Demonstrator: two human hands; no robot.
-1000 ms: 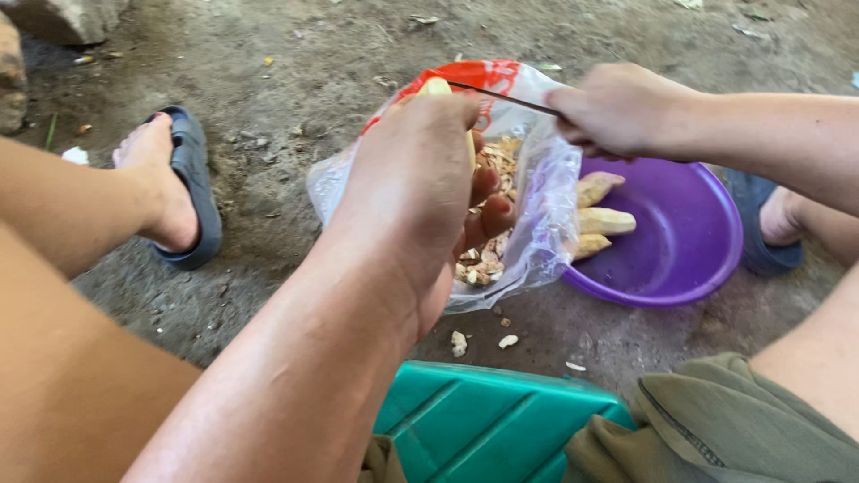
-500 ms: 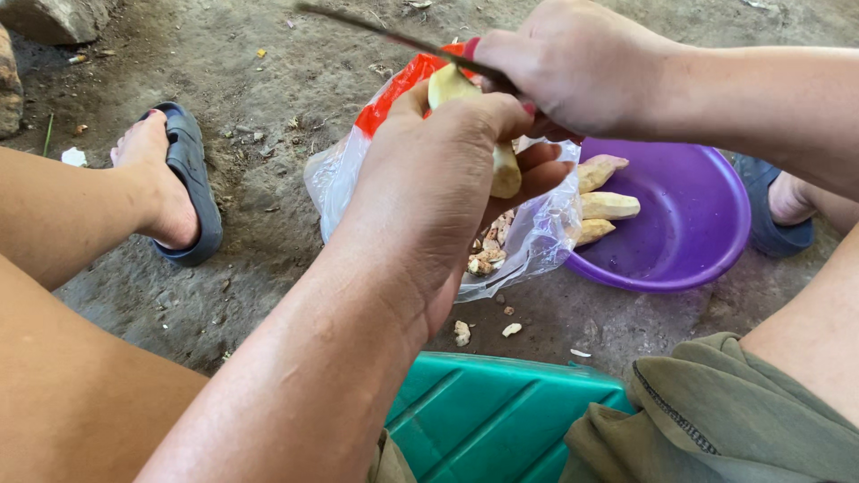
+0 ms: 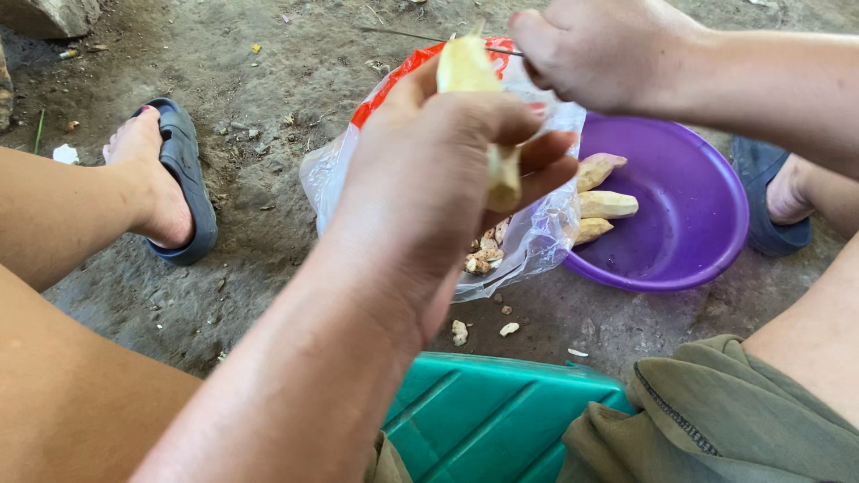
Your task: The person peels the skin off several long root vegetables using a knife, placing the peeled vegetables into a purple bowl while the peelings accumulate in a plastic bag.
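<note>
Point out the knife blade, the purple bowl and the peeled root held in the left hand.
knife blade (image 3: 403,35), head view, on the thin dark blade's middle.
purple bowl (image 3: 689,179), head view, on the bare inner wall.
peeled root (image 3: 465,67), head view, on its pale upper end above the left hand (image 3: 438,179).

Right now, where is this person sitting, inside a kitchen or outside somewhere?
Probably outside, in a yard: bare dirt ground with a stone on it, sandalled feet, a purple basin of peeled roots set straight on the earth, and a low green stool.
</note>
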